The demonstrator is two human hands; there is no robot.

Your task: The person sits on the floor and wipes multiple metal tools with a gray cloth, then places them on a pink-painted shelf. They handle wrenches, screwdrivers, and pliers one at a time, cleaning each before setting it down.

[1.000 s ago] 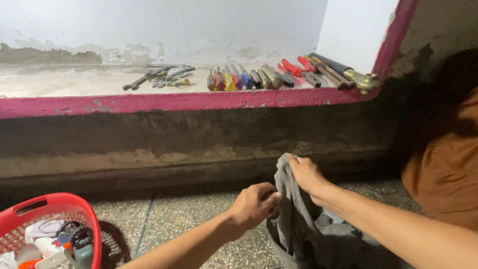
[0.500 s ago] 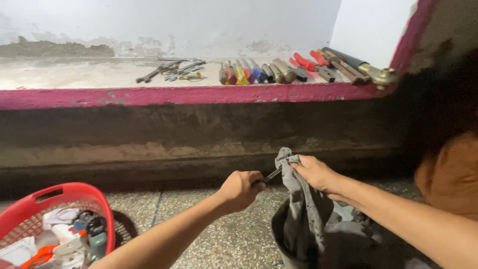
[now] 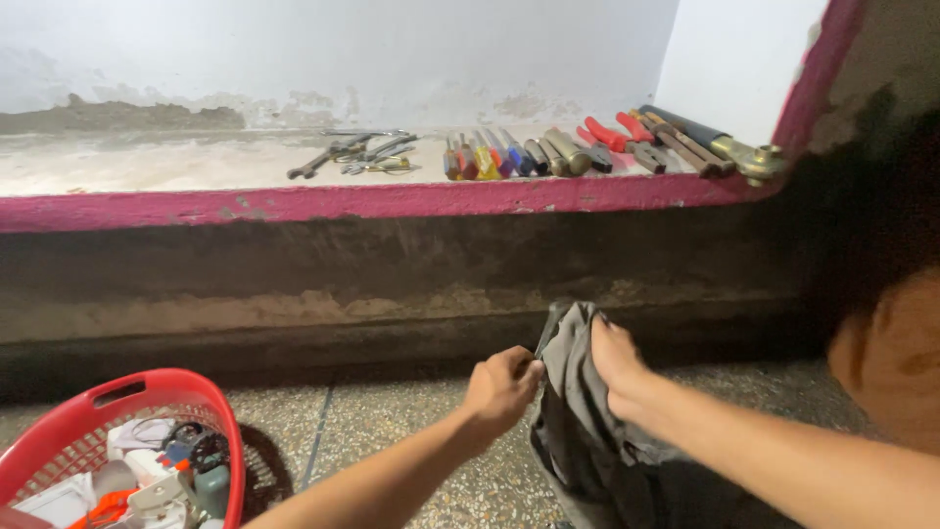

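Note:
My left hand [image 3: 502, 385] is closed around a thin dark metal tool [image 3: 544, 340], whose tip pokes up beside a grey cloth bag [image 3: 578, 411] on the floor. My right hand [image 3: 617, 359] grips the raised top edge of that grey bag, fingers folded over the fabric. Both hands are close together, just in front of the dark base of a ledge. The rest of the tool is hidden by my left fist and the cloth.
A pink-edged ledge [image 3: 372, 201] carries spanners [image 3: 348, 152], several screwdrivers [image 3: 480, 157], red-handled pliers [image 3: 617, 137] and a hammer [image 3: 720, 145]. A red plastic basket [image 3: 93, 411] of mixed items stands at lower left on speckled floor. My knee in brown cloth [image 3: 896, 362] is at right.
My left hand has gone from the bag's opening to gripping a thin metal tool, then drawn back close to the cloth. My right hand has regripped the bag's top edge.

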